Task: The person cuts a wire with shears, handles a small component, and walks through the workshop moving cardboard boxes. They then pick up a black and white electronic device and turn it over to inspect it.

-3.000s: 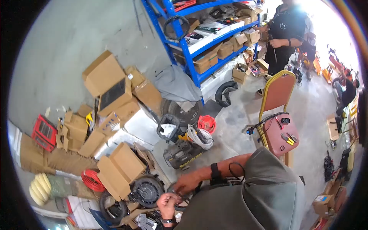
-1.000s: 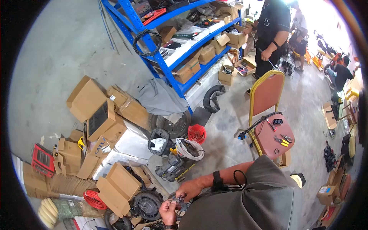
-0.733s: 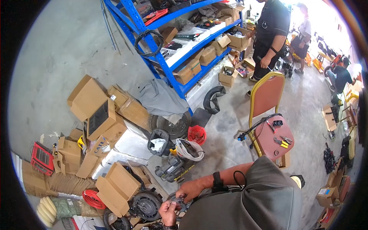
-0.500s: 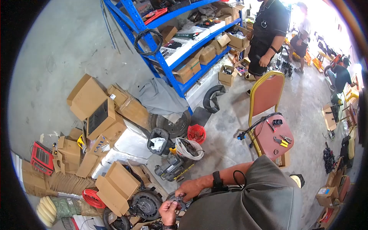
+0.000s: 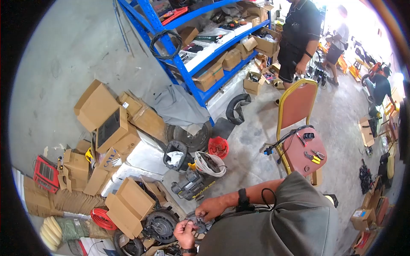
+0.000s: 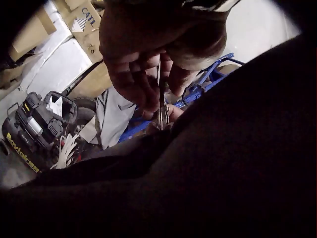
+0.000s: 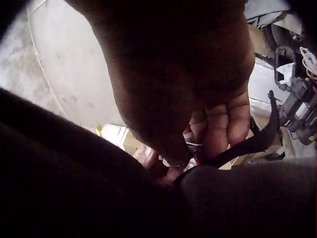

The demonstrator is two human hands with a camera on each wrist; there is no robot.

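Note:
My left hand (image 5: 184, 234) pinches a thin metal piece (image 6: 162, 117) between thumb and fingers; its kind is hidden by the grip. My right hand (image 5: 210, 208) is close above it in the head view, fingers curled, and its fingertips meet the lower end of that piece in the left wrist view. In the right wrist view a glint of metal (image 7: 194, 144) and a speck of red show under the right fingers. A grey rounded part (image 5: 200, 227) lies beneath both hands. Left of them sits a black wheel hub (image 5: 161, 227) near an opened carton (image 5: 130, 207).
A compressor (image 5: 188, 186), a red bucket (image 5: 218, 147) and a black bin (image 5: 175, 154) stand beyond my hands. A chair (image 5: 304, 154) bears pliers, cables and a small black box. Blue shelving (image 5: 188, 81) rises behind, with another person (image 5: 301, 32) beside it.
The head view has shifted since the earliest frame. Over the last second my hands stay together, the left edging slightly left. The person by the shelf lowers an arm, and someone farther back moves.

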